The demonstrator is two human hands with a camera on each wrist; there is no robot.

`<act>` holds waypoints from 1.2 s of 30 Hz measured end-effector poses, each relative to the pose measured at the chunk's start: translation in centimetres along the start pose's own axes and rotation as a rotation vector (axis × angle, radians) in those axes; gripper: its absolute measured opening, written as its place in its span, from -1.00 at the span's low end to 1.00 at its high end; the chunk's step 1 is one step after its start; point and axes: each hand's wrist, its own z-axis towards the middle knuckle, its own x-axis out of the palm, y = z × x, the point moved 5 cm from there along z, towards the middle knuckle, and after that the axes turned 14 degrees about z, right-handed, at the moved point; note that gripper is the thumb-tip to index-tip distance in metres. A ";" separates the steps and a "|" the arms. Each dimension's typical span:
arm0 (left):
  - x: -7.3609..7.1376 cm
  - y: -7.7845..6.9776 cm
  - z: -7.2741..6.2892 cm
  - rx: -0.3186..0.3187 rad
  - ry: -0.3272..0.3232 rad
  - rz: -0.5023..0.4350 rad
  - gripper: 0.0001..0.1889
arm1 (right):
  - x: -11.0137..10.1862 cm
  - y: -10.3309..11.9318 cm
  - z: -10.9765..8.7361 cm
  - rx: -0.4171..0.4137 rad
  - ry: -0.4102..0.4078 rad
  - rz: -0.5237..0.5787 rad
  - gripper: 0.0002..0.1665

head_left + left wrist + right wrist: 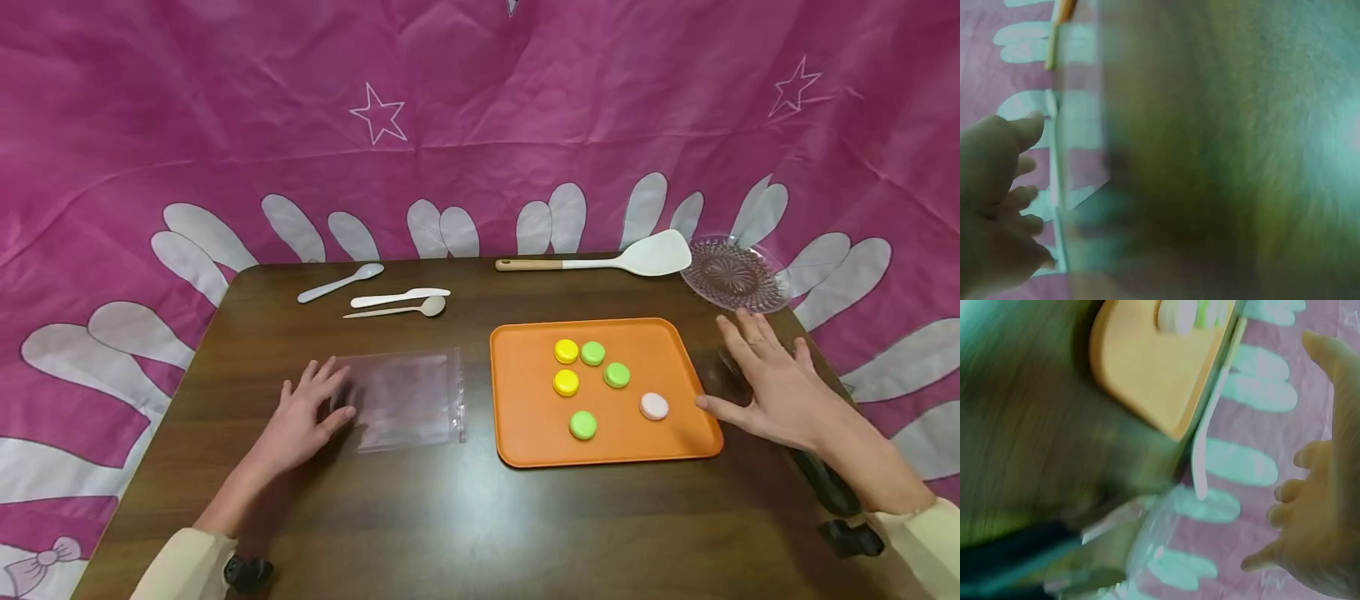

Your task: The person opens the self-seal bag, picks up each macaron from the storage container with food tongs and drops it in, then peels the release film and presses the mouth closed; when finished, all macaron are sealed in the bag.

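Observation:
My left hand [303, 417] hovers with fingers spread at the left edge of a clear zip bag [408, 400] that lies flat. In the left wrist view the fingers [1029, 197] hold nothing. My right hand [780, 387] is held open, its thumb overlapping the right rim of an orange tray [525, 433]. On the tray sit several macarons: yellow [566, 351], green [583, 425] and one pale pink [654, 406]. Below the right hand lies a utensil with a black handle [828, 483], partly hidden by that arm; its metal part [1116, 522] shows blurred in the right wrist view.
Along the back lie a white spatula [656, 252] with a wooden handle and a clear patterned plate [735, 275] at the right corner. At back left are a light spoon [341, 282], a white knife [397, 297] and a beige spoon [431, 307]. A pink cloth [465, 100] hangs behind.

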 end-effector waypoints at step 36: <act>3.5 -0.4 1.7 0.078 0.016 0.066 -0.42 | 6.0 5.5 3.1 -0.113 0.163 0.102 0.19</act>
